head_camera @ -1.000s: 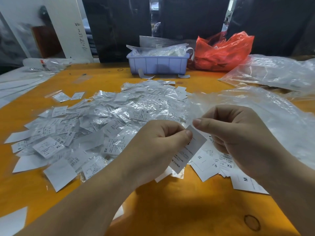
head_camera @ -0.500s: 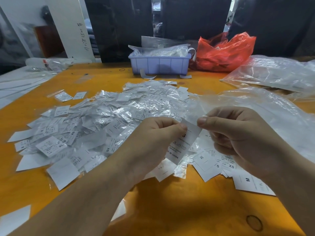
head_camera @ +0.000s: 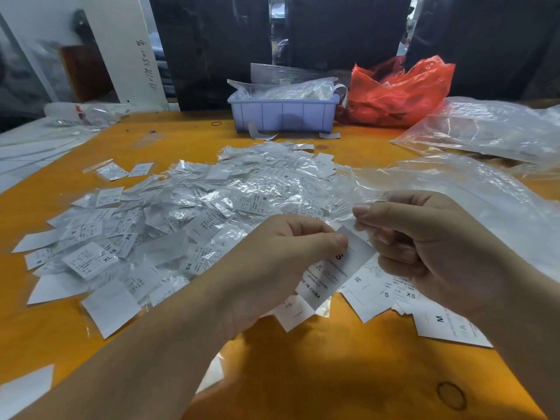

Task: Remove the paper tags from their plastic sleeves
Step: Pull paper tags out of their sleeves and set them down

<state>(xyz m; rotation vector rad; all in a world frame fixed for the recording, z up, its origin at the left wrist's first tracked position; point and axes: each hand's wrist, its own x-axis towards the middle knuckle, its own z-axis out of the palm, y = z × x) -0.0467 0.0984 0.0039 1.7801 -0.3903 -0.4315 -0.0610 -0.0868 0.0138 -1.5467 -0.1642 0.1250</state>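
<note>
My left hand (head_camera: 272,268) pinches the top edge of a white paper tag (head_camera: 333,271) printed with an S and "MADE IN CHINA"; the tag hangs down and to the left of the pinch. My right hand (head_camera: 424,247) pinches a clear plastic sleeve (head_camera: 359,221) just above and to the right of the tag, the two hands almost touching. A wide heap of sleeved tags (head_camera: 188,219) covers the orange table (head_camera: 303,374) behind my left hand. Bare paper tags (head_camera: 381,289) marked M, S and XS lie under my right hand.
A lilac plastic bin (head_camera: 283,115) with bagged items stands at the back centre, a red plastic bag (head_camera: 397,92) beside it on the right. Large clear plastic bags (head_camera: 485,131) spread across the right side. A white board (head_camera: 133,50) leans at the back left.
The tag has slid further out of the sleeve, dropping lower in my left hand while my right hand keeps the sleeve above. The hands have drawn slightly apart.
</note>
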